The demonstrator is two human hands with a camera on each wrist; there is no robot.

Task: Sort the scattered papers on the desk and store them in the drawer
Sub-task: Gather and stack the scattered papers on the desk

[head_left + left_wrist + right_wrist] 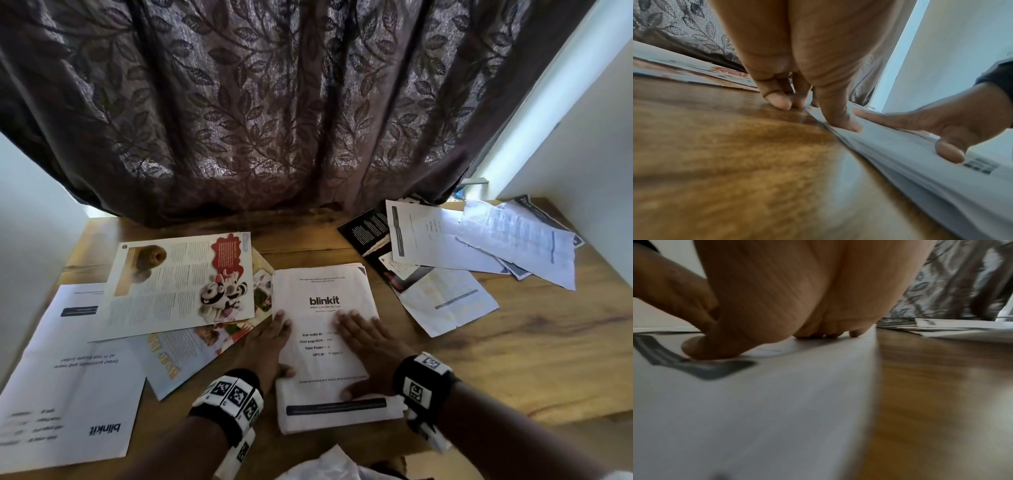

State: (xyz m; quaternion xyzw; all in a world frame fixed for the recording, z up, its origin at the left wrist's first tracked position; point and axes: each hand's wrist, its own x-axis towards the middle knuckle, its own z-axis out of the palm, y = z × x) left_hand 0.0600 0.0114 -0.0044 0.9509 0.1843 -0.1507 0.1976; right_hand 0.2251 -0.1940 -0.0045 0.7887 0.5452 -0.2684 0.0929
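Paper stack under right hand; left hand at its left edge.

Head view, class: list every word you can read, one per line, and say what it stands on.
"blinkit": top sheet of the stack under both hands.
"Sub-order ID", "First page OTP", "Total Pages", "UPC ID": same sheet; their values are blurred.
"blinkit", upside down: large sheet at left.
Magazine page and right-hand papers: too small to read.
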